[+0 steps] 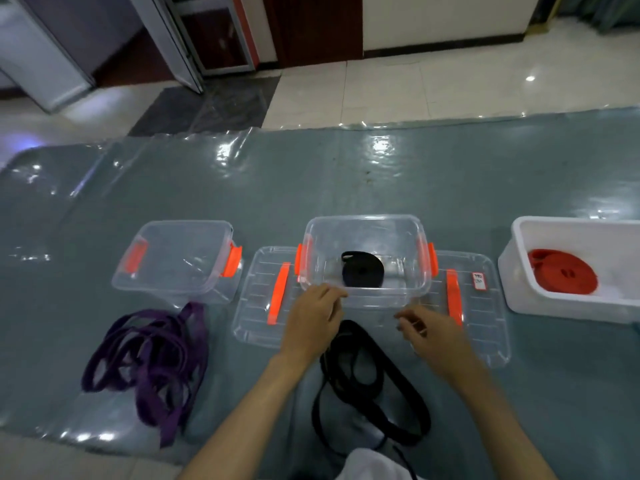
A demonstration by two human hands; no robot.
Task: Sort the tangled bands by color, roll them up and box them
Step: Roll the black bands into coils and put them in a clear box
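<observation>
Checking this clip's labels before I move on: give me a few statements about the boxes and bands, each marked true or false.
1. A rolled black band lies in the middle clear box. True.
2. The left clear box holds the purple bands. False: it is empty; they lie loose in front of it.
3. The white bin holds a red roll. True.
4. The right hand holds a black band. False: it looks empty; the loose black bands lie below both hands.
</observation>
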